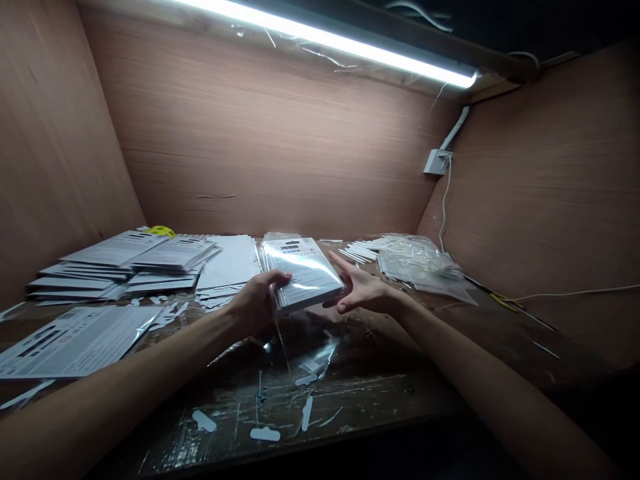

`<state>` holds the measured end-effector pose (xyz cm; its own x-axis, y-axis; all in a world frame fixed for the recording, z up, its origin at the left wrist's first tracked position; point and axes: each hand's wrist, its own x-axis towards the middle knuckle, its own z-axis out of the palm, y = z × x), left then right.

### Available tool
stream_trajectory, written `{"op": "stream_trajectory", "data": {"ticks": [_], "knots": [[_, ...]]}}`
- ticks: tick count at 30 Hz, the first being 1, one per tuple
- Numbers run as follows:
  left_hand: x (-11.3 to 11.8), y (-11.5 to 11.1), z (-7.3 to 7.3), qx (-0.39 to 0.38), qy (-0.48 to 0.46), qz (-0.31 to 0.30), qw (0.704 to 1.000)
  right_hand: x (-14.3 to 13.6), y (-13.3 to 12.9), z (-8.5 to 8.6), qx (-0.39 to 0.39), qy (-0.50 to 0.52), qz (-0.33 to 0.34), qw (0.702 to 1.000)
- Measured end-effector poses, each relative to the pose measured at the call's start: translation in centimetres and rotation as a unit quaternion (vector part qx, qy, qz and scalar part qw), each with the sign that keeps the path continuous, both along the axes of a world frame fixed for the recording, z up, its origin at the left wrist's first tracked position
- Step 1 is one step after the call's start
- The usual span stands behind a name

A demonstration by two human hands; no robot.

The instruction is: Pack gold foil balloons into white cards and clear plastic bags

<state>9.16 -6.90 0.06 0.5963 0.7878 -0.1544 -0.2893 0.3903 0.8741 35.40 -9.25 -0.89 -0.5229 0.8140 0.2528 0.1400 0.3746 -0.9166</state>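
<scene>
Left hand (257,297) clamps the printed pack (307,273), just right of the white card stack (227,260); the right hand (363,287) is spread wide at the pack's right edge, contact unclear. The slick clear wrap (267,267) encloses the pack and could let it slide should that one-handed hold loosen. Farther right of the stack, a clear plastic bag (435,270) holds pale pieces (407,257), too glossy to identify.

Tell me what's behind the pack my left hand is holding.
Past the top edge of the pack, a pale strip shows, too slim to identify, then the wooden wall. The pack covers the tabletop directly behind it, so anything lying there is hidden.
</scene>
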Motion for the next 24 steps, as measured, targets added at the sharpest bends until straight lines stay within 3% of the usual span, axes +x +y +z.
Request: {"op": "stream_trajectory", "data": {"ticks": [4, 8, 11, 14, 16, 21, 24], "knots": [[0.0, 0.4, -0.3, 0.006, 0.009, 0.016, 1.0, 0.9, -0.4, 0.6, 0.144, -0.116, -0.042, 0.982], [0.0, 0.9, -1.1, 0.05, 0.01, 0.065, 0.997, 0.1, -2.1, 1.5, 0.288, -0.259, -0.072, 0.919], [0.2, 0.8, -1.2, 0.065, 0.014, 0.061, 0.996, -1.3, -2.3, 0.7, 0.364, -0.313, -0.127, 0.868], [0.6, 0.3, -0.9, 0.042, 0.005, 0.029, 0.999, -2.2, -1.6, -0.5, 0.412, -0.319, -0.146, 0.841], [0.8, 0.2, -0.8, 0.02, 0.005, 0.026, 0.999, -2.1, -1.3, -0.7, 0.424, -0.307, -0.141, 0.84], [1.0, 0.3, -0.7, 0.007, 0.023, 0.038, 0.999, -1.0, -1.5, 0.4, 0.375, -0.287, -0.095, 0.876], [0.8, 0.0, -0.6, 0.005, 0.02, 0.039, 0.999, -0.9, -1.6, 0.5, 0.391, -0.293, -0.103, 0.867]]}}
